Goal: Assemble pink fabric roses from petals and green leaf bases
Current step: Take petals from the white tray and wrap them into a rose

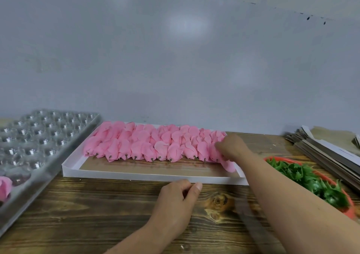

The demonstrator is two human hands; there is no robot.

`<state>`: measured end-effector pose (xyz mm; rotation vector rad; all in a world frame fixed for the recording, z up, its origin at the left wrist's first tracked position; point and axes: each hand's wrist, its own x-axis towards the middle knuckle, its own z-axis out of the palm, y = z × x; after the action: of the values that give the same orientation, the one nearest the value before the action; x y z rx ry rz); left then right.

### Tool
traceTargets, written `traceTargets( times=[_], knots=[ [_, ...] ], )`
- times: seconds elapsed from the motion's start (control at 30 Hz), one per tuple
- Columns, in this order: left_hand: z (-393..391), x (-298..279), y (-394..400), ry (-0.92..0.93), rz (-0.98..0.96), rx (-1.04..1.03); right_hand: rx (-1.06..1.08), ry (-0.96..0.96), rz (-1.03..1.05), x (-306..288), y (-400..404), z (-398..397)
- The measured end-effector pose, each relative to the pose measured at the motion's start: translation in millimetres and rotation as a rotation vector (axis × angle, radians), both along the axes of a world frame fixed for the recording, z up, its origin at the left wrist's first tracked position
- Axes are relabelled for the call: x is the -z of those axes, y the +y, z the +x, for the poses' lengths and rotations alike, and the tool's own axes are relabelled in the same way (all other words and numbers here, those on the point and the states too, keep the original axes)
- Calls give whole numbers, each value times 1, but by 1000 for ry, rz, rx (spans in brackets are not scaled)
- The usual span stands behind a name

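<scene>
The pink roses point(153, 144) sit in rows in a shallow white box point(136, 175) on the worktop point(97, 205). The right hand point(231, 146) is at the row's right end, fingers curled onto a rose there; can't tell if it actually grips it. The left hand point(178, 199) rests loosely curled just in front of the box, holding nothing. Green leaves point(311, 181) in a red bowl point(350, 211) lie right of the right arm, and a clear blister tray point(39, 142) lies far left.

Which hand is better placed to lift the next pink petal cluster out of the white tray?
The right hand, probably. Its fingers already sit on the pink petal clusters at the right end of the white tray. The left hand rests on the wooden table by the tray's near rim.
</scene>
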<state>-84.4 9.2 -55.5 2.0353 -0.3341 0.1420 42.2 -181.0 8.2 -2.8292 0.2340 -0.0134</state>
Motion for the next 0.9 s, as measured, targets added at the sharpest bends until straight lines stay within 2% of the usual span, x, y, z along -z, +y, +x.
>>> traceTargets(
  times=[0.07,0.17,0.27,0.5,0.7,0.83,0.9],
  knots=[
    [-1,-1,-1,3,2,-2,-8,-106,-41,6,2,-1],
    [-1,-1,-1,5,6,-3,-120,-81,-233,15,6,-4],
    [-2,-3,0,20,15,-3,-145,-124,-366,22,7,-7],
    [-1,-3,-1,24,25,-8,-77,-162,-376,33,6,-7],
    [-1,-3,0,26,39,-10,41,-215,-167,17,6,-14],
    [-1,-3,1,28,-24,-16,-44,-247,288,-14,7,-40],
    [0,-9,-1,104,-189,-33,-89,-171,443,-26,8,-58]
  ],
)
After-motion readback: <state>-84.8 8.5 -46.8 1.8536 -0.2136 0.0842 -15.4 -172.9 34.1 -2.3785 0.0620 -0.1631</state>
